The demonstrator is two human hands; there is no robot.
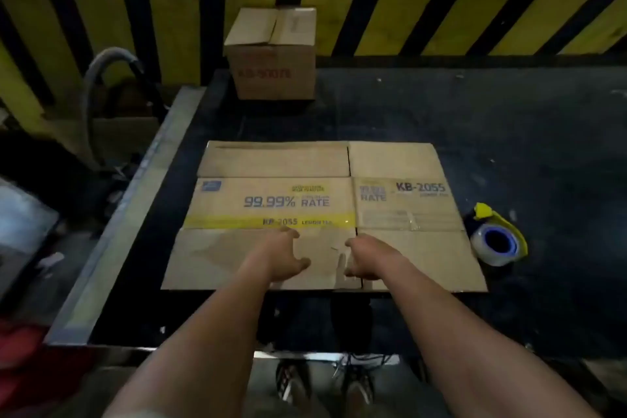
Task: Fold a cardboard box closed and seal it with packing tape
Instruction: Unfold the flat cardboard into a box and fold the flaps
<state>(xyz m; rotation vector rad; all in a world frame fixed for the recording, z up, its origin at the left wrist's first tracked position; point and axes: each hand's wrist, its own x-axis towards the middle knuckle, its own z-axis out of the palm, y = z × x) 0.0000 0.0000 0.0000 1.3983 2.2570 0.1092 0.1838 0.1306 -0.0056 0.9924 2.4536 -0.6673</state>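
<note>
Left hand (pixel 284 256) spread over the near flap, fingers loosely curled, thumb apart, grasping nothing. Right hand (pixel 368 260) likewise unclenched, palm down on the same near edge, just beside the slit between two flaps; whether pressing or only hovering, cannot tell. Bare forearms reaching in from below.

Beneath them, a flattened cardboard box (pixel 325 214): matte brown corrugated sheet, creased into rectangular panels, flaps along near and far edges, lying flat in the middle of the table (pixel 509 132). Printed "99.99% RATE" and "KB-2055", with a glossy yellow band across the left panel and a wrinkled patch of old clear tape on the right one.

Just right of the box, near its front corner, a packing tape roll (pixel 498 246): shiny clear tape, blue core, held in a yellow dispenser.

Table top dark, scuffed, speckled with pale flecks, grey metal rim at left.

At the far edge, an assembled cardboard carton (pixel 273 54), cube-shaped, top flaps folded.

Behind, a wall of yellow and black diagonal stripes (pixel 441 17).
</note>
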